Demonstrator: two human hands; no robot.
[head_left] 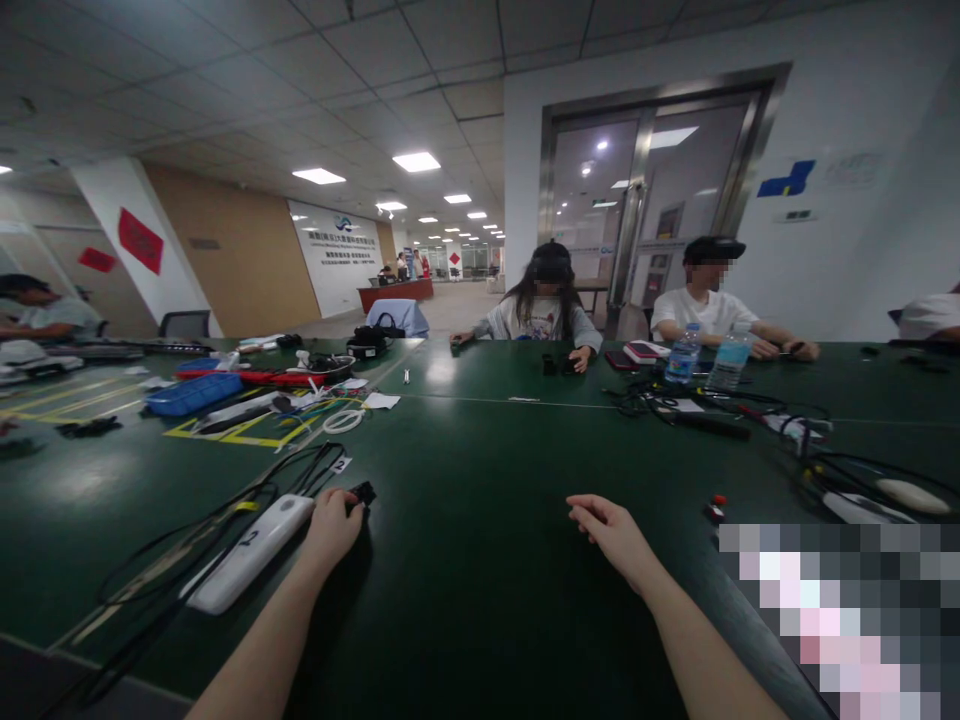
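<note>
My left hand is closed around a small black object, whose front part sticks out past the fingertips. Its exact kind is too small to make out. Right beside that hand lies a long white case marked with a 2, with black cables running along it. On the other side, my right hand is held over the green table with nothing in it. The fingers are stretched forward, with the thumb slightly apart below them.
Farther left are a blue tray, a white cable coil and loose tools. Two water bottles stand among cables at the right. A small red and black item lies beyond my right forearm. Two people sit across the table.
</note>
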